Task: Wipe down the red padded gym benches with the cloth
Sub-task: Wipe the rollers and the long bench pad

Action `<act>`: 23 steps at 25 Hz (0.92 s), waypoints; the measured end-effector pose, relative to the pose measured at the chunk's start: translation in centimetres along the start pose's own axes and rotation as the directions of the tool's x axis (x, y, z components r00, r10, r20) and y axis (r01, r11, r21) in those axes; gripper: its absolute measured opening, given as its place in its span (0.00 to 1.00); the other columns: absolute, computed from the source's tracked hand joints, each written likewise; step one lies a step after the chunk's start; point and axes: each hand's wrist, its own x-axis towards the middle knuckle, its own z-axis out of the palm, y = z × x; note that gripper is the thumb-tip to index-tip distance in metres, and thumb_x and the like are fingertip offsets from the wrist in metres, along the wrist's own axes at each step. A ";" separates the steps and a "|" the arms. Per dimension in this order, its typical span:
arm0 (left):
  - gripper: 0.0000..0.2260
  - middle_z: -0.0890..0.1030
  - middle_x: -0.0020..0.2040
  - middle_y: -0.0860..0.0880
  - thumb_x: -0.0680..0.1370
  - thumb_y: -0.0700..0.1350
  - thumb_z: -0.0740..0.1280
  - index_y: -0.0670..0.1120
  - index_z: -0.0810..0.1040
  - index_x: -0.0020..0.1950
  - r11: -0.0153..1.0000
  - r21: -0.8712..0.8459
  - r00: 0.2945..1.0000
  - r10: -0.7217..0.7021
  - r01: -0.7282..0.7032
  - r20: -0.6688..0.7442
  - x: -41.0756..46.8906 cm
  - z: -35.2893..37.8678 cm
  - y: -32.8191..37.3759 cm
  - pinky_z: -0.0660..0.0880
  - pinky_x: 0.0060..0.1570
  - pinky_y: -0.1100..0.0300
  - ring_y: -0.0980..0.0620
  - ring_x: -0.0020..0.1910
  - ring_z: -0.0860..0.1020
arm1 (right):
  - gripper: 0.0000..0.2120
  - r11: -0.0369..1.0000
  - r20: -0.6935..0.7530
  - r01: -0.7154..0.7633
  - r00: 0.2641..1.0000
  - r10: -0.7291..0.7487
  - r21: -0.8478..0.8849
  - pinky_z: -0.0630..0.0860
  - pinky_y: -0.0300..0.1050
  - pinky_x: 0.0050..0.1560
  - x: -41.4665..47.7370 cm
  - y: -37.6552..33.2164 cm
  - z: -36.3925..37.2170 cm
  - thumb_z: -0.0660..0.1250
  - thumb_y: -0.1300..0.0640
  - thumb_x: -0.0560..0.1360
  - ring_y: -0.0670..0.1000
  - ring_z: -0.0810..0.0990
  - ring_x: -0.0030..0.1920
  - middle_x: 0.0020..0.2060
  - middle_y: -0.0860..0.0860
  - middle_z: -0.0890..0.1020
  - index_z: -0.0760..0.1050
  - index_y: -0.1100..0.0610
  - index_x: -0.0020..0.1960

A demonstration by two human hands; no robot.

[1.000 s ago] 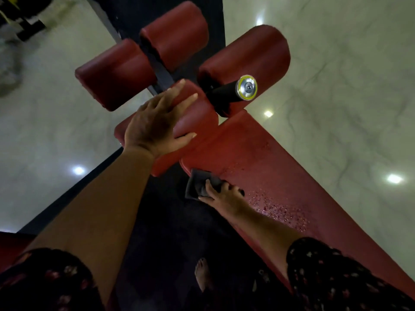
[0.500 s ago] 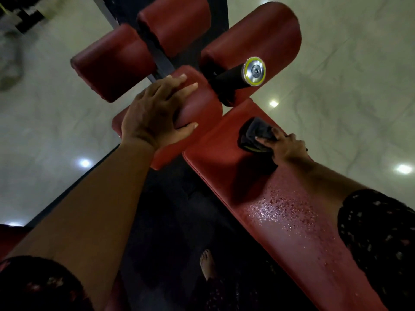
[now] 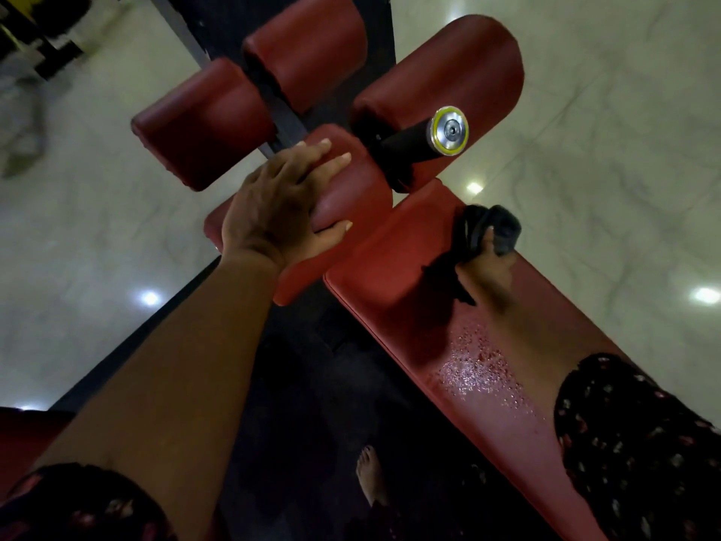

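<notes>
Four red roller pads (image 3: pixel 203 124) cluster at the head of the bench, seen from my head view. No brand, label or writing reads anywhere; I checked the pads and the metal cap. Far left, dark shapes at the frame corner are too blurred to name. Left hand (image 3: pixel 273 216) lies flat on the nearest roller pad (image 3: pixel 351 197), fingers straight and spread, thumb along the pad's near side, holding nothing. Black frame bar (image 3: pixel 285 115) runs between the upper pads, its far end cut off by the frame edge. Silver end cap with a yellow ring (image 3: pixel 448 130) sits on a black stub beside the right pad. Right hand (image 3: pixel 485 269) grips the dark cloth (image 3: pixel 487 230), fingers curled into it, pressing it on the red bench pad (image 3: pixel 390 275) near its head end. Motion blur smears the hand and wrist. Wet droplets (image 3: pixel 480 369) speckle the pad just below the forearm. Patterned sleeve (image 3: pixel 632 435) covers the bench's lower end. A bare foot (image 3: pixel 370 478) shows on the dark floor mat, partly shadowed.
</notes>
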 end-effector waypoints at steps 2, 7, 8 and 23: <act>0.36 0.65 0.75 0.44 0.71 0.63 0.68 0.51 0.65 0.76 1.000 0.020 1.000 -0.019 0.018 0.014 0.0 -0.1 0.1 0.72 0.63 0.41 0.39 0.69 0.70 | 0.35 0.994 0.031 0.061 0.998 -0.058 -0.091 0.73 0.49 0.58 -2.6 1.0 2.2 0.60 0.53 0.78 0.68 0.72 0.60 0.70 0.57 0.56 0.47 0.37 0.78; 0.37 0.68 0.73 0.43 0.72 0.63 0.68 0.50 0.65 0.77 0.999 0.031 1.000 -0.018 0.018 0.019 0.0 -0.3 0.3 0.71 0.65 0.41 0.39 0.69 0.70 | 0.41 0.859 0.238 0.268 0.955 -0.177 -0.436 0.78 0.48 0.40 -11.7 3.6 7.9 0.62 0.56 0.77 0.61 0.76 0.51 0.73 0.61 0.52 0.38 0.35 0.76; 0.37 0.68 0.73 0.44 0.71 0.63 0.68 0.50 0.65 0.77 1.000 0.025 1.000 -0.020 0.020 0.023 0.0 -0.3 0.2 0.71 0.65 0.40 0.39 0.69 0.70 | 0.43 0.797 0.281 0.325 0.938 -0.203 -0.510 0.77 0.47 0.42 -13.4 4.1 8.7 0.63 0.56 0.76 0.60 0.75 0.53 0.74 0.63 0.50 0.37 0.36 0.77; 0.36 0.69 0.73 0.43 0.70 0.66 0.61 0.51 0.67 0.75 0.998 -0.059 0.999 -0.039 0.039 0.003 0.0 -0.1 -0.1 0.73 0.59 0.36 0.36 0.68 0.70 | 0.36 -0.055 0.665 0.737 0.572 -0.480 -0.673 0.75 0.59 0.55 -3.0 8.1 -3.7 0.58 0.59 0.80 0.64 0.68 0.64 0.77 0.54 0.48 0.46 0.29 0.74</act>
